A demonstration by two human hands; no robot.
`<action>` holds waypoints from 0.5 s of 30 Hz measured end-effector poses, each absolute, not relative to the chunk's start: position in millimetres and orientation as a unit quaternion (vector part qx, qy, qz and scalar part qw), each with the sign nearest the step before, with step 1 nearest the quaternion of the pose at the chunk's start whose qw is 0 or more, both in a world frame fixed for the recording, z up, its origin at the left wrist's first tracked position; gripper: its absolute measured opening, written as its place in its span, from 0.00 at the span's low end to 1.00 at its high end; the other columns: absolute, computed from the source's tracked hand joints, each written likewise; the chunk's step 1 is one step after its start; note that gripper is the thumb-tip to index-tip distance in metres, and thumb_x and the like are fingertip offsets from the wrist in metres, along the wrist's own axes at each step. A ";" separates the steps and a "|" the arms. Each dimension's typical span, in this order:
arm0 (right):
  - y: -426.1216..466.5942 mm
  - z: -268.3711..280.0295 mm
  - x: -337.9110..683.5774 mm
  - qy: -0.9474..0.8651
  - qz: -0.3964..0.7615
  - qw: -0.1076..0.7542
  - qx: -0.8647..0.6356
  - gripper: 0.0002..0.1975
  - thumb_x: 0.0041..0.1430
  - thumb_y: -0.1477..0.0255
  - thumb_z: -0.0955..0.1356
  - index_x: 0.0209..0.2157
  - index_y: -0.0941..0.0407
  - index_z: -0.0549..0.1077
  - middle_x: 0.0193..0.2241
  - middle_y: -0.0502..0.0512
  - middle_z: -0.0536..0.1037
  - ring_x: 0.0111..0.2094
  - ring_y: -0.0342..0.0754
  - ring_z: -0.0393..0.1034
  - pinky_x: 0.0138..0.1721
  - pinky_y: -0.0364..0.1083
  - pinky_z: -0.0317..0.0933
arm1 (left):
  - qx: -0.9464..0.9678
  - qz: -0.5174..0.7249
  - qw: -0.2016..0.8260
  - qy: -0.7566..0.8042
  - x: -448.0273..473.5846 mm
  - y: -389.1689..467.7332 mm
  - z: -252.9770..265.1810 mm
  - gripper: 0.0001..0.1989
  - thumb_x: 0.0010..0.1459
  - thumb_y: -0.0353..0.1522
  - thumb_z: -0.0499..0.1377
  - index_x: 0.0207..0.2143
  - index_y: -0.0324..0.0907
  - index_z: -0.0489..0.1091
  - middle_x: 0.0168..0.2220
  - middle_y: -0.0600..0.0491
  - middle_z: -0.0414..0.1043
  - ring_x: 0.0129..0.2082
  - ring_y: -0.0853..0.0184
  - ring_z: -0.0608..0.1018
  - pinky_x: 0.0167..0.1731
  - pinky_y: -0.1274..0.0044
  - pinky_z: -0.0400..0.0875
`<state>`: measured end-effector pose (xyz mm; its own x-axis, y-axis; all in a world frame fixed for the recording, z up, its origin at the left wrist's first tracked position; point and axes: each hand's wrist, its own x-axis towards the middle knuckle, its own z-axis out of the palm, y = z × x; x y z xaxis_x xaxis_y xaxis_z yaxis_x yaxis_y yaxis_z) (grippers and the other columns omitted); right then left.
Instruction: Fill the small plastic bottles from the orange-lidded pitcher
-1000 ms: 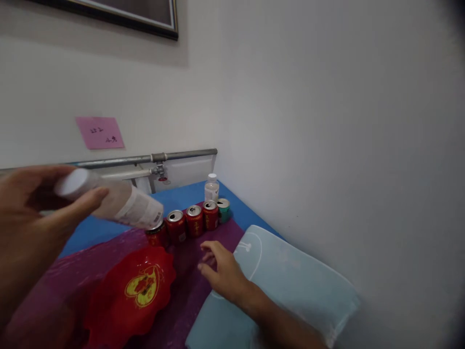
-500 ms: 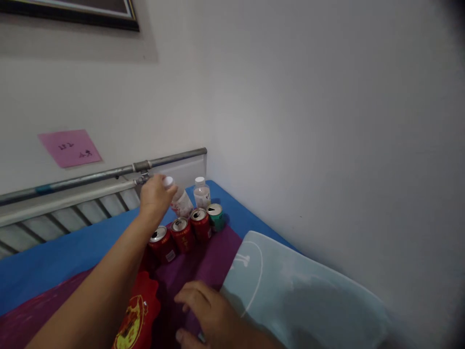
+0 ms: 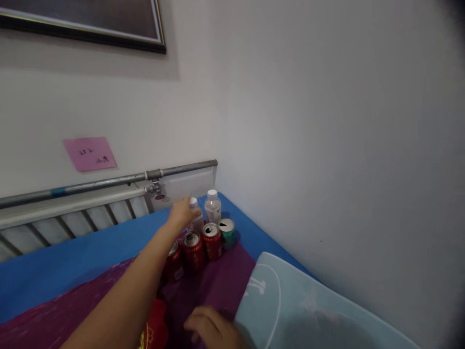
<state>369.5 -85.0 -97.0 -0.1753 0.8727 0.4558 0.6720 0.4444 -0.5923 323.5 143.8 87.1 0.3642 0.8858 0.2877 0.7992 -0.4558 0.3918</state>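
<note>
My left hand (image 3: 182, 213) reaches far forward and grips a clear plastic bottle with a white cap (image 3: 196, 219), which stands upright just left of a second, similar bottle (image 3: 212, 207) near the corner of the bed. In front of the bottles runs a row of opened red cans (image 3: 211, 241) with a green can (image 3: 227, 232) at its right end. My right hand (image 3: 210, 330) rests low on the purple cloth (image 3: 221, 283) with its fingers curled and nothing in it.
A red dish (image 3: 157, 330) peeks out under my left arm. A pale blue pillow (image 3: 308, 310) lies at the right against the white wall. A metal bed rail (image 3: 109, 183) runs behind the blue sheet (image 3: 72, 261). A pink note (image 3: 90, 153) hangs on the wall.
My left hand carried the bottle from close to the camera out to the far corner and stood it upright beside the other bottle. My right hand drew back toward me.
</note>
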 end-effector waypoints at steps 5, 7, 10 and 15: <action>-97.2 -57.0 385.5 -0.750 0.147 0.375 -0.525 0.26 0.52 0.73 0.71 0.54 0.52 0.71 0.49 0.58 0.78 0.38 0.48 0.77 0.45 0.44 0.72 | 0.834 0.253 0.078 0.484 290.8 92.9 120.7 0.32 0.58 0.33 0.64 0.62 0.34 0.61 0.60 0.34 0.68 0.61 0.49 0.70 0.62 0.57 0.66; -103.4 -48.1 385.1 -0.733 0.143 0.397 -0.534 0.25 0.52 0.76 0.67 0.54 0.52 0.72 0.47 0.58 0.79 0.40 0.49 0.78 0.46 0.45 0.73 | 0.839 0.268 0.058 0.469 259.6 57.0 138.7 0.30 0.58 0.35 0.63 0.61 0.34 0.64 0.60 0.36 0.68 0.62 0.50 0.70 0.64 0.59 0.63; -106.8 -50.0 384.4 -0.713 0.130 0.432 -0.537 0.20 0.57 0.74 0.64 0.51 0.52 0.74 0.45 0.59 0.81 0.37 0.50 0.79 0.43 0.46 0.75 | 0.832 0.294 0.024 0.470 200.9 5.2 166.3 0.27 0.59 0.38 0.61 0.60 0.41 0.67 0.58 0.45 0.72 0.58 0.57 0.73 0.62 0.64 0.67; -90.8 -62.1 384.0 -0.720 0.127 0.451 -0.512 0.14 0.59 0.67 0.66 0.45 0.52 0.78 0.41 0.60 0.83 0.33 0.51 0.81 0.38 0.46 0.77 | 0.712 0.309 -0.079 0.625 69.3 -25.7 194.3 0.25 0.61 0.41 0.57 0.58 0.42 0.68 0.56 0.47 0.74 0.55 0.59 0.75 0.58 0.67 0.70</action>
<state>384.0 -90.8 -62.1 -0.0688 0.8522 0.5187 0.6235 0.4426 -0.6445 69.3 -25.7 194.3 0.0269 0.8414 0.5397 0.9396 -0.2055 0.2737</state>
